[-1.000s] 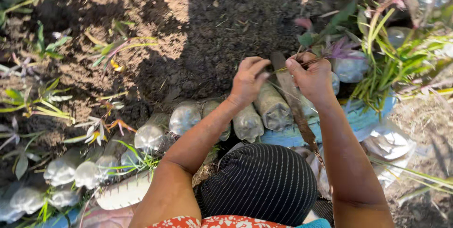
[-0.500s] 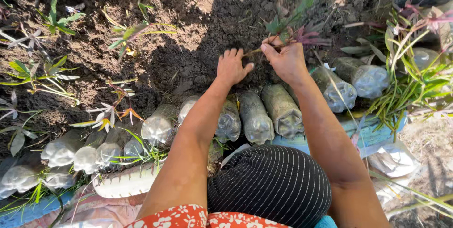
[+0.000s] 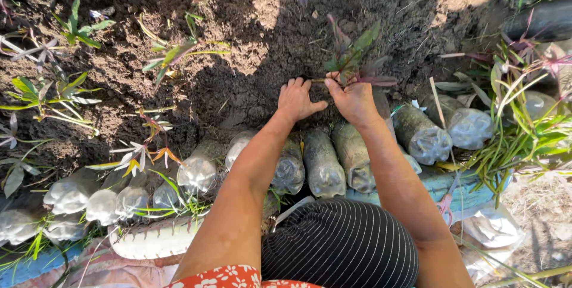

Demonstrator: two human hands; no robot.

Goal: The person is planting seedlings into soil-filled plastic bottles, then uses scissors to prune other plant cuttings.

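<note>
My left hand (image 3: 298, 100) lies flat on the dark soil (image 3: 238, 55), fingers pressed down just left of a small plant. My right hand (image 3: 353, 98) grips the base of that purple-green plant cutting (image 3: 351, 55), which stands upright in the soil. Both hands sit just past a row of soil-filled plastic bottles (image 3: 322, 163) that edge the bed.
More small green and purple plants (image 3: 47, 94) grow at the left of the bed. A bundle of green cuttings (image 3: 524, 127) lies at the right over more bottles (image 3: 471, 127). My striped-clad knee (image 3: 339, 246) is below, and a blue container edge (image 3: 441, 183) lies at the right.
Both hands have moved forward from the bottle row onto the soil. The plant cutting has gone from lying near the bottles to standing in the soil under my right hand.
</note>
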